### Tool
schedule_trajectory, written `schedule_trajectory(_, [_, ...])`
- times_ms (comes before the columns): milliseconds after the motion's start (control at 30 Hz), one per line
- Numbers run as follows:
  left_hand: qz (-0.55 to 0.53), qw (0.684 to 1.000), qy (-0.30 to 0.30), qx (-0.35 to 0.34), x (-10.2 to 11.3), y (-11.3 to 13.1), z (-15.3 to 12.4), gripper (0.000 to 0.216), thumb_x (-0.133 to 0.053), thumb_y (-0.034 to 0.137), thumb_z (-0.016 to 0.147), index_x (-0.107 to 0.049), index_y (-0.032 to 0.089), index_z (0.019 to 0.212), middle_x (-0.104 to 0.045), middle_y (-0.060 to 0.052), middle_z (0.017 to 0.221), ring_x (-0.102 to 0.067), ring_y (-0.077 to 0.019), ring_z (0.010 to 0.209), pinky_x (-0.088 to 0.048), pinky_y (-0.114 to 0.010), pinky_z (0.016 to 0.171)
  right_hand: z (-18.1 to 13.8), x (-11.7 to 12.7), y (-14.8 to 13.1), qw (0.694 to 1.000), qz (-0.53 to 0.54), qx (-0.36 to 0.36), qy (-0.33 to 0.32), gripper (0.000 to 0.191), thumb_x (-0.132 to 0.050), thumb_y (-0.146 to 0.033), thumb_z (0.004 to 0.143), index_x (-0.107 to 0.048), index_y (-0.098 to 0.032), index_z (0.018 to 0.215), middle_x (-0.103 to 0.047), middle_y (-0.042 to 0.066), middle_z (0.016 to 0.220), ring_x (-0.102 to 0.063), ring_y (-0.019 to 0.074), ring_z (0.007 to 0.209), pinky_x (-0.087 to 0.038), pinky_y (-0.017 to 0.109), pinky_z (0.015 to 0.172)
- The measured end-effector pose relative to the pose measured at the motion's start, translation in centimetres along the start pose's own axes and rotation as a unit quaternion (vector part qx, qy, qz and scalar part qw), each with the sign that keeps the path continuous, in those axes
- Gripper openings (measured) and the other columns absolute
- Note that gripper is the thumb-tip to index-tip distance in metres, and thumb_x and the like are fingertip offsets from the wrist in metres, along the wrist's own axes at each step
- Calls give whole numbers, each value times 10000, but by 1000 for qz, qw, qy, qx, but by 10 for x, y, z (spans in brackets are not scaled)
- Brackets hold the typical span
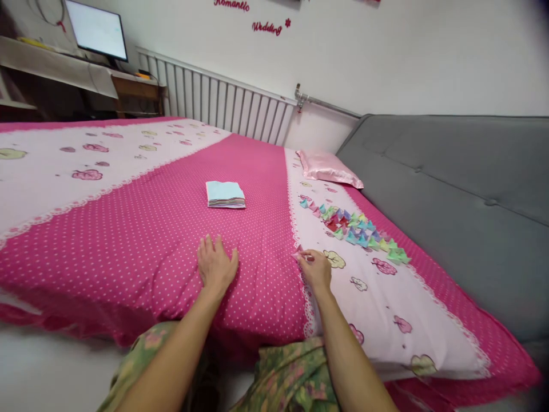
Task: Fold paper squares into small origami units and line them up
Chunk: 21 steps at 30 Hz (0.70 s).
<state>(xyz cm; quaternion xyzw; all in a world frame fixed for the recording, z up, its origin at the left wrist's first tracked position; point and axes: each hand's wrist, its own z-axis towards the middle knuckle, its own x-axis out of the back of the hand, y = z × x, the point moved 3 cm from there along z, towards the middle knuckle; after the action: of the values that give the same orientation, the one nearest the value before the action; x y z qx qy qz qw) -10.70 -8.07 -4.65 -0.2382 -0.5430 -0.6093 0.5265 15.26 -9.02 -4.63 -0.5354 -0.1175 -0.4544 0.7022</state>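
Observation:
My left hand (217,264) lies flat and open on the pink dotted bedsheet (141,240), holding nothing. My right hand (315,268) rests on the sheet's pale band, its fingers pinched on a small pink folded paper piece (299,253). Beyond the right hand a row of several small folded paper pieces (355,228) in blue, green, red and pink runs along the pale band. A stack of square coloured paper sheets (225,194), light blue on top, sits farther up the bed, ahead of my left hand.
A pink satin pillow (329,169) lies at the bed's far right. A grey sofa (463,189) runs along the right side. A white radiator (223,106) lines the wall behind the bed. A monitor (96,30) stands on a desk at far left.

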Motion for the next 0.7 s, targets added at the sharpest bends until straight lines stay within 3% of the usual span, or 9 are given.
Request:
schedule_trajectory(167, [74, 996, 14, -50, -16, -2, -11, 615, -358, 422, 797, -392, 28, 1267, -368, -220, 1332, -250, -308, 1270, -96, -421, 1041, -7, 13, 24, 999, 1, -32, 20, 523, -538, -508, 678, -568, -136, 1044, -651, 119, 969, -634, 200, 718, -474, 312, 644])
schedule_trajectory(267, [78, 995, 15, -63, -15, -4, -12, 614, -327, 433, 807, -399, 33, 1266, -386, -211, 1324, -264, -308, 1263, -95, -419, 1038, -25, 41, 48, 998, -41, -44, 36, 511, -549, -504, 669, -591, -141, 1026, -627, 149, 1019, -593, 275, 894, -434, 403, 780])
schedule_trajectory(367, [81, 994, 13, -71, -13, -5, -11, 620, -315, 435, 808, -400, 26, 1266, -391, -216, 1319, -269, -314, 1259, -100, -424, 1034, -53, 68, 78, 993, -93, -50, 51, 488, -544, -488, 676, -614, -144, 1015, -577, 187, 1105, -481, 357, 1065, -303, 521, 902])
schedule_trajectory(533, [92, 993, 20, -76, -10, -4, -10, 625, -313, 435, 801, -408, 21, 1260, -400, -225, 1308, -297, -322, 1242, -113, -427, 1029, -89, 76, 102, 960, -275, 53, 24, 485, -362, -425, 825, -455, -188, 1238, -471, 124, 1270, -392, 279, 1177, -275, 460, 960])
schedule_trajectory(700, [95, 993, 5, -75, -8, -2, -8, 629, -291, 437, 803, -405, 22, 1263, -393, -228, 1312, -301, -324, 1240, -138, -434, 1016, -91, 72, 93, 943, -317, 62, 74, 446, -366, -385, 837, -466, -185, 1224, -495, 113, 1240, -416, 262, 1134, -280, 428, 959])
